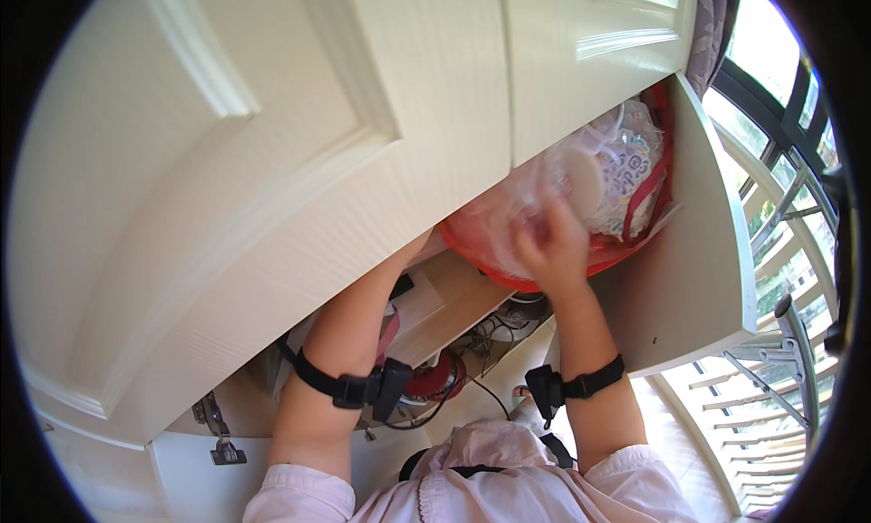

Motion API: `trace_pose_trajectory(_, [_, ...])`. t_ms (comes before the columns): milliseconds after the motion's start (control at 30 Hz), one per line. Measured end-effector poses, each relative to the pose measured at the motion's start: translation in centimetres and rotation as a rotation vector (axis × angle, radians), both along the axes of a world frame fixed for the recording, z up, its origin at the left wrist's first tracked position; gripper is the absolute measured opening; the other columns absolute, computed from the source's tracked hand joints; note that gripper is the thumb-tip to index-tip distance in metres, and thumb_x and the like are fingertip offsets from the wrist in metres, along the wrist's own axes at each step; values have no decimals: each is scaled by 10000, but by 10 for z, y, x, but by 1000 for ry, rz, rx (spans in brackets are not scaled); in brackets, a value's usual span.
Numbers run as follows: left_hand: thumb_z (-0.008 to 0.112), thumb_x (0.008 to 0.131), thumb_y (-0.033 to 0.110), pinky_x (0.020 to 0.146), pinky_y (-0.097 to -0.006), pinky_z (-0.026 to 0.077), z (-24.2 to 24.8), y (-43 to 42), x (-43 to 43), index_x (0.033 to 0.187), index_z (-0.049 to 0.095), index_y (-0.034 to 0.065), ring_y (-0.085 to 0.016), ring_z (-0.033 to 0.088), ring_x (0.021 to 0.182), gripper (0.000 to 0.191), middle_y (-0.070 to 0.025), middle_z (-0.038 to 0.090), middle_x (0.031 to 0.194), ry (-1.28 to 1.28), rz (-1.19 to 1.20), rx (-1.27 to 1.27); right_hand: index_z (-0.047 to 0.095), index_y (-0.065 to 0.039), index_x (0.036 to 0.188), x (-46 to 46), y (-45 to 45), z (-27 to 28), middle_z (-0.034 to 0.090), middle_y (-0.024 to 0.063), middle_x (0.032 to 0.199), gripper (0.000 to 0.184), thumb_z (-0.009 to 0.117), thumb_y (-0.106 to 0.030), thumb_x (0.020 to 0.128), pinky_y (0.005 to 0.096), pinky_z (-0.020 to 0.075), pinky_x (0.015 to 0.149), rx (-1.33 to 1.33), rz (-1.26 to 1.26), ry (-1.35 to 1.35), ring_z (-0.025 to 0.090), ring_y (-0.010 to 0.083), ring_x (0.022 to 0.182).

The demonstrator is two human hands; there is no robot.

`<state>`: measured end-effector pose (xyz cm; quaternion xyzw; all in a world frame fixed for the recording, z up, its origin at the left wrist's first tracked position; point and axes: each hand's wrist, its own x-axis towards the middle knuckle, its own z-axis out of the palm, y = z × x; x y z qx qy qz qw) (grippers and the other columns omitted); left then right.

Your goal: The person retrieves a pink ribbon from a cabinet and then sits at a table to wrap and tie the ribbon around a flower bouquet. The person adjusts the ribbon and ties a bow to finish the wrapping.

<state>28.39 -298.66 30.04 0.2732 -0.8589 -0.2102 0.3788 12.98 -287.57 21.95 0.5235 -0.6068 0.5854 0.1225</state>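
Observation:
My right hand point(554, 244) is at a red bag point(500, 271) on a cabinet shelf, its bent fingers against thin clear plastic point(507, 206). Blur hides whether the fingers grip it. Inside the bag, a pale round object point(584, 183) lies beside a clear plastic package with coloured prints point(629, 172). My left forearm point(350, 312) reaches up behind the white cabinet door, and the left hand itself is out of view. Both forearms wear black straps with small black devices.
A wooden shelf point(452, 292) holds the bag. Below are tangled cables point(486, 336) and a red round object point(442, 380). White cabinet doors point(286, 183) cover the upper left. A white side panel point(680, 251) bounds the right, with metal hinges point(218, 431) at lower left and a folding rack point(789, 353) beyond.

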Motion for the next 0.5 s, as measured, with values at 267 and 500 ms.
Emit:
trace_pose_trajectory(267, [610, 873, 281, 904, -329, 421, -20, 4, -37, 1208, 490, -28, -240, 554, 1057, 472, -148, 588, 1127, 33, -157, -116, 630, -30, 945, 2, 20, 7, 615, 117, 846, 308, 704, -225, 718, 338, 496, 667, 139, 82, -78, 599, 280, 730])
trace_pose_trajectory(500, [616, 849, 124, 721, -278, 454, -20, -1, -15, 900, 625, 15, -149, 565, 811, 121, -82, 614, 928, -84, 45, 98, 587, -16, 1078, -1, 26, 22, 615, 132, 918, 435, 726, -246, 736, 312, 486, 713, 160, 46, -542, 604, 226, 788])
